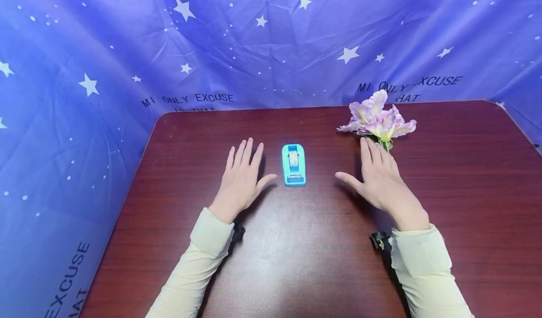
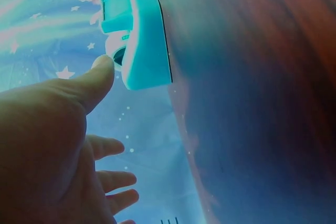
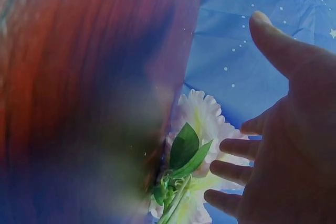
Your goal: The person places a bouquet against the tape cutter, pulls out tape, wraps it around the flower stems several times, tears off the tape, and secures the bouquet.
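A light-blue tape dispenser [image 1: 294,165] with a roll of tape in it stands on the table between the two hands. To its left is my left hand [image 1: 242,179], palm down with fingers spread and the thumb pointing toward the dispenser. My right hand [image 1: 383,184] lies further off on the other side, fingers extended, nothing held. Just beyond its fingertips is a pink and white flower [image 1: 381,118], its stem partly hidden by that hand. Green leaves [image 3: 185,148] of the flower show in the right wrist view.
The dark red-brown wooden table [image 1: 271,257] has rounded far corners. A blue cloth [image 1: 271,45] with white stars and black lettering hangs behind it and along the sides. Dark straps [image 1: 381,241] sit at the cuffs of both pale sleeves [image 1: 423,257].
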Tool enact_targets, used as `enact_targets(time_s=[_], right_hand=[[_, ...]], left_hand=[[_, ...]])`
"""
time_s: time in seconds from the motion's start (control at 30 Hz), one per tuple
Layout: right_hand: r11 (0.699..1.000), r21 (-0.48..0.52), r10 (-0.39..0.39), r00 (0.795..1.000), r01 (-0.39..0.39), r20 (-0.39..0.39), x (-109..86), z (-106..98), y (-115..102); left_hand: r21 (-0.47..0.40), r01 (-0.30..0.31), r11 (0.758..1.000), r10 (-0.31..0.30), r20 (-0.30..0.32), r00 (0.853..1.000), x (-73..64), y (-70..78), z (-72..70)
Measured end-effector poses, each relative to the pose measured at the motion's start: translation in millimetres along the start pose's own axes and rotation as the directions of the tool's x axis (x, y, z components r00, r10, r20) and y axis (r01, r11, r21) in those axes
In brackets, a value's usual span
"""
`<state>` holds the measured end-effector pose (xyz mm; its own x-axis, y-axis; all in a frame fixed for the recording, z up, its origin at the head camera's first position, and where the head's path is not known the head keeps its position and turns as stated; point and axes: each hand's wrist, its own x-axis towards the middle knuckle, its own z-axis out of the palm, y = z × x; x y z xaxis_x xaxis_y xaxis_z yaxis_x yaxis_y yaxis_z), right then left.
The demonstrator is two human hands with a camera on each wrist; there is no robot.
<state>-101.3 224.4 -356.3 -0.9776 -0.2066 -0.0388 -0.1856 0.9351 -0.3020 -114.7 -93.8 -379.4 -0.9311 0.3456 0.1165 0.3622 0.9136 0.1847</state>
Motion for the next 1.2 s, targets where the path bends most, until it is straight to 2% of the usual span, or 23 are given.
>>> enact_targets(time_s=[0.47, 0.73, 1.2], right_hand=[[0.998, 0.004, 0.065, 0.997, -0.065, 0.052, -1.2, -6, 6], [0.996, 0.004, 0.087, 0.995, -0.087, 0.058, -2.9, -8, 9], [0.993, -0.011, 0.118, 0.991, -0.118, 0.063, -7.2, -8, 11]], left_hand=[[0.0, -0.037, 0.999, 0.037, -0.018, 0.999, 10.2, 12.0, 1.4], [0.007, -0.075, 0.997, 0.075, -0.02, 0.997, 15.8, 21.8, 2.0], [-0.008, -0.105, 0.994, 0.105, -0.019, 0.994, 22.2, 37.9, 2.2]])
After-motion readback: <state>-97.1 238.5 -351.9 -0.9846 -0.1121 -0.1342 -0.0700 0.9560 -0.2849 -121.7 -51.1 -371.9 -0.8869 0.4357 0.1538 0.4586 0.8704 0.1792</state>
